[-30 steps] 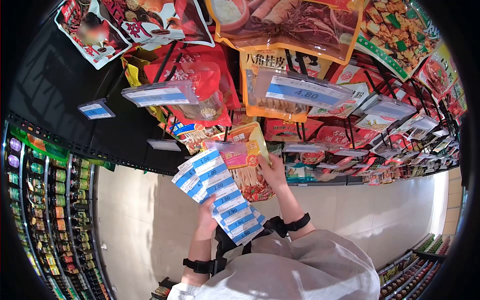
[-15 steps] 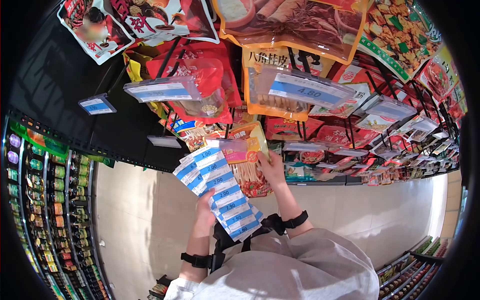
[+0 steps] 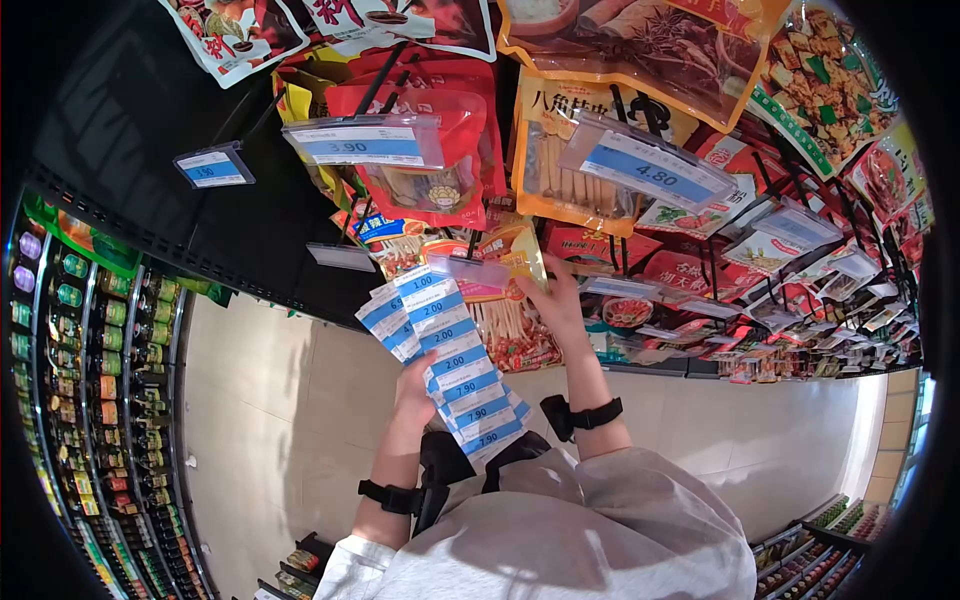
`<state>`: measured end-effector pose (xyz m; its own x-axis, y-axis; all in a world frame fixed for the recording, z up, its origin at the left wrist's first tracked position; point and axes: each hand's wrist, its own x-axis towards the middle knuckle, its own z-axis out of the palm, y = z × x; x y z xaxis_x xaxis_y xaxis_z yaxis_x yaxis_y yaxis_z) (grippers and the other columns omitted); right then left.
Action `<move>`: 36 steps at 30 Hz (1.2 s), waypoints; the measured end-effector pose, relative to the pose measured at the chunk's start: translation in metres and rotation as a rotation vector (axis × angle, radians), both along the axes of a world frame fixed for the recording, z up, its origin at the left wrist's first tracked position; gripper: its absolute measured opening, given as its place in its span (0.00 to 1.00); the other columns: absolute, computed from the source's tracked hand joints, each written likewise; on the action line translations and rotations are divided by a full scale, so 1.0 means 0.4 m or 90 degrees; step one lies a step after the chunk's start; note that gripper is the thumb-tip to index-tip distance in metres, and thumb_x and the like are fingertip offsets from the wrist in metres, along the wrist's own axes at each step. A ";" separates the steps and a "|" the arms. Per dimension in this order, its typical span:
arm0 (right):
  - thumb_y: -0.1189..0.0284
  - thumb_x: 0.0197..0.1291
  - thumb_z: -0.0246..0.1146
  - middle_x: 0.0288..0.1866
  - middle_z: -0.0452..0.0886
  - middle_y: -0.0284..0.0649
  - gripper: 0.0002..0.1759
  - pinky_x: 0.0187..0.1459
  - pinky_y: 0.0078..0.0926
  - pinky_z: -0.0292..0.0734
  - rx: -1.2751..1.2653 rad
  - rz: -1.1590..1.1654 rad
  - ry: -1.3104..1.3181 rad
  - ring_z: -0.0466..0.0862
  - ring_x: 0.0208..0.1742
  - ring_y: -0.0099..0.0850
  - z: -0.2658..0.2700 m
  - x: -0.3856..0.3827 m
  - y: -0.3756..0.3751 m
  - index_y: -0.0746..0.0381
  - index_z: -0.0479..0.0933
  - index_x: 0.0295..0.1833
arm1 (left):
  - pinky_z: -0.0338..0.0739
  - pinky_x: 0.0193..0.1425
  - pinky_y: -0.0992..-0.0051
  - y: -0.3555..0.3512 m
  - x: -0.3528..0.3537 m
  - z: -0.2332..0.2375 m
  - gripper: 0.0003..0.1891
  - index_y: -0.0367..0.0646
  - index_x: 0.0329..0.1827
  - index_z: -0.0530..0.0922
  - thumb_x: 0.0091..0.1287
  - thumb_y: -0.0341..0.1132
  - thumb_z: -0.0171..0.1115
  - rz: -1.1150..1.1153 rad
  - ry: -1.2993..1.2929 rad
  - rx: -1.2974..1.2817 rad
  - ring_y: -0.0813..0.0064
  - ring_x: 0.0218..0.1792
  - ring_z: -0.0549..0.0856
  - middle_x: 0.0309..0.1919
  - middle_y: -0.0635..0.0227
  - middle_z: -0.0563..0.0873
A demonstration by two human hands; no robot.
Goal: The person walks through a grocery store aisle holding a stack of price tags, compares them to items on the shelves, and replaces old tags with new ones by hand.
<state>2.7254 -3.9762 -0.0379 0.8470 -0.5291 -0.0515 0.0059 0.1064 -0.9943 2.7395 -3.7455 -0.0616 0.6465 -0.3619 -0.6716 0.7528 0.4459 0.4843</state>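
Observation:
My left hand (image 3: 416, 392) is closed around several strips of blue-and-white price labels (image 3: 462, 375), fanned out below the hooks. The labels show printed prices such as 1.00, 2.00 and 7.90. My right hand (image 3: 560, 308) is at the right edge of a hanging food packet (image 3: 510, 335), its thumb and fingers apart. This packet has a yellow-and-pink top and a picture of pale strands over red pieces. A clear label holder (image 3: 467, 271) covers part of its top. Another packet with a blue top (image 3: 392, 230) hangs just left of it.
Above hang red packets (image 3: 432, 185) and an orange spice packet (image 3: 580, 160), with label holders reading 3.90 (image 3: 362, 147) and 4.80 (image 3: 650, 172) jutting forward. More packets hang to the right. Shelves of jars (image 3: 110, 400) stand at left across a pale floor (image 3: 260, 360).
The packet's right edge, folded back in my right hand before, now lies flatter, and the fingers have spread. The view has shifted, so the rack's upper packets sit further right.

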 end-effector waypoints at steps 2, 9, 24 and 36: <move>0.67 0.50 0.66 0.27 0.78 0.33 0.17 0.30 0.16 0.70 -0.030 -0.023 0.003 0.75 0.28 0.18 -0.007 0.029 -0.016 0.66 0.74 0.42 | 0.71 0.53 0.62 0.002 0.010 -0.007 0.20 0.36 0.54 0.68 0.58 0.30 0.56 -0.004 -0.005 -0.012 0.60 0.49 0.76 0.47 0.58 0.77; 0.64 0.41 0.71 0.29 0.81 0.37 0.23 0.33 0.20 0.72 -0.158 -0.028 -0.061 0.80 0.29 0.23 -0.063 0.154 -0.051 0.65 0.75 0.42 | 0.72 0.53 0.63 0.005 0.039 0.014 0.19 0.36 0.54 0.68 0.59 0.31 0.55 -0.057 -0.033 -0.029 0.62 0.48 0.77 0.47 0.58 0.78; 0.71 0.43 0.70 0.23 0.81 0.35 0.11 0.30 0.19 0.73 -0.037 0.033 -0.140 0.79 0.27 0.21 -0.030 0.163 -0.013 0.67 0.79 0.30 | 0.71 0.54 0.66 0.001 0.093 -0.055 0.18 0.34 0.56 0.66 0.63 0.31 0.48 -0.038 -0.138 0.021 0.65 0.50 0.76 0.48 0.60 0.76; 0.67 0.40 0.69 0.23 0.79 0.38 0.10 0.27 0.24 0.74 -0.517 -0.187 -0.106 0.81 0.26 0.34 0.017 0.159 0.039 0.59 0.77 0.27 | 0.73 0.52 0.65 0.087 0.045 0.035 0.18 0.35 0.55 0.67 0.61 0.30 0.52 0.029 -0.050 -0.064 0.62 0.49 0.78 0.48 0.57 0.77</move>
